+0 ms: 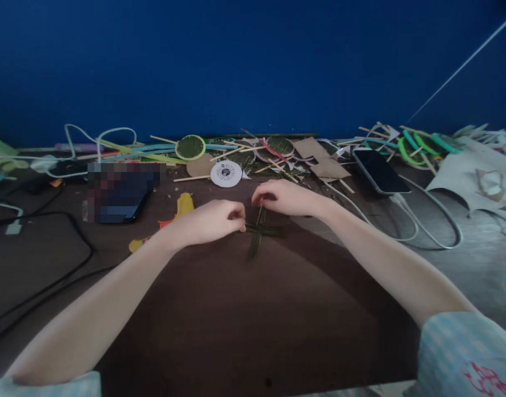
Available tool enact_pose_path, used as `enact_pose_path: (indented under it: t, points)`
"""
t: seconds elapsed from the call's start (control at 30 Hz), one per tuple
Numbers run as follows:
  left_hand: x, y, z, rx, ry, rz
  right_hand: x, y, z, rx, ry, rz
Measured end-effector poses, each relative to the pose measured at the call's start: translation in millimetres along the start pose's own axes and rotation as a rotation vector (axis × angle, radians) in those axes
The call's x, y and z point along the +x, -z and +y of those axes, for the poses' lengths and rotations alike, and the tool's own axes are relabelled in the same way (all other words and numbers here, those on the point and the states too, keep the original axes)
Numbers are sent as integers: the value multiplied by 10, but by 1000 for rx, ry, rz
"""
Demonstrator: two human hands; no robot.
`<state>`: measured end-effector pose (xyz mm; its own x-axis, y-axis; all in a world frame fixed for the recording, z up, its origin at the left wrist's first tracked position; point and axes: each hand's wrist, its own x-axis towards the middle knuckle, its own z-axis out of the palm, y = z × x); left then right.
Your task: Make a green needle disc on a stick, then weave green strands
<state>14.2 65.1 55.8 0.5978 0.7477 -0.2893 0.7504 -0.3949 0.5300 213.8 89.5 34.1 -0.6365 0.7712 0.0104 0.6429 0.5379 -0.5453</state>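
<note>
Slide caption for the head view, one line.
Left hand and right hand at a cross of green strips on a dark table, before a blue wall.

Tabletop point(253, 320): dark brown, small dark spot point(268, 381) by the near edge. Mid-surface, crossed green strips point(259, 231). To their left, a yellow object point(185, 204), orange bit beside it; farther left, a dark device point(128, 204), partly pixelated, and looping black cable point(92, 251). Right side: phone point(381, 172), screen dark, white cable point(409, 212) plugged in. Along the far edge, a jumble: thin sticks point(191, 178), white printed disc point(226, 173), yellow-rimmed green disc point(190, 147), brown card point(330, 169). Far right, pale sheet point(463, 171).
</note>
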Motion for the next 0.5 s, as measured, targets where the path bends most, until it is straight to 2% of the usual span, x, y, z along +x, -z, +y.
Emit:
enact_pose_path:
  t: [0.1, 0.3, 0.5]
  points:
    - [-13, -6, 18, 48, 8, 19, -33, 74, -1, 14, -55, -72]
    - [-4, -35, 46, 50, 0, 117, -91, 208, -20, -40, -182, -307]
    - [12, -53, 14, -6, -28, 135, -105, 231, -8, -62, -222, -492]
